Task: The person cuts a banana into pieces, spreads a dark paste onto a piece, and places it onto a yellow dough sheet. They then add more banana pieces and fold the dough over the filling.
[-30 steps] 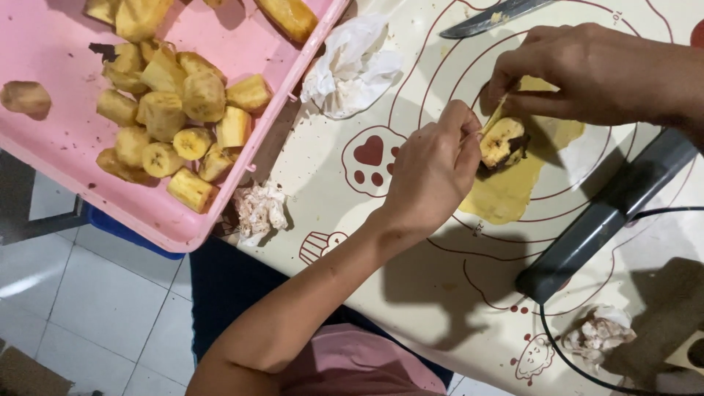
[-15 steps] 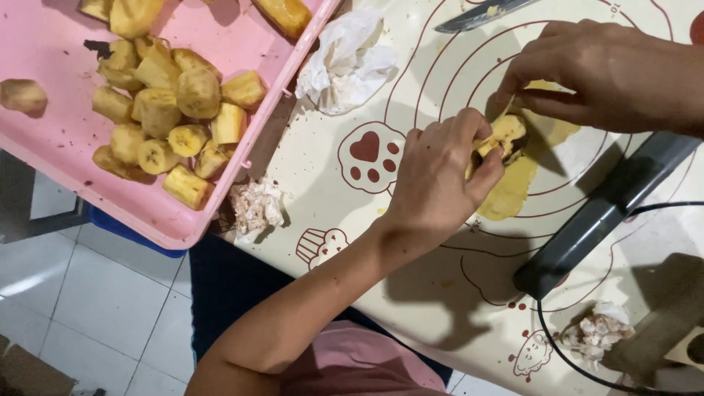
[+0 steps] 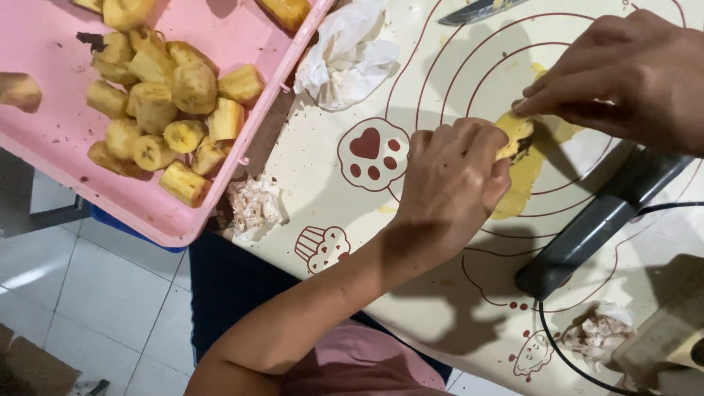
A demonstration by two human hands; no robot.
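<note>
yellow dough sheet (image 3: 522, 176) mid baking mat (image 3: 440, 66), banana piece (image 3: 513, 136) on it. my left hand (image 3: 447, 187) pinches dough over the piece, my right hand (image 3: 623, 77) fingertips press its far edge. pink tray (image 3: 66, 176) of banana chunks (image 3: 158, 103) at mat's left edge.

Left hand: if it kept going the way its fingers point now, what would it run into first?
Probably the right hand: the left hand points up-right across the banana piece it pinches.

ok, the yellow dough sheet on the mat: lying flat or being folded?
Being folded. The left hand lifts the dough sheet edge over a banana piece; the right hand pins the far side. The rest lies flat on the mat.
</note>
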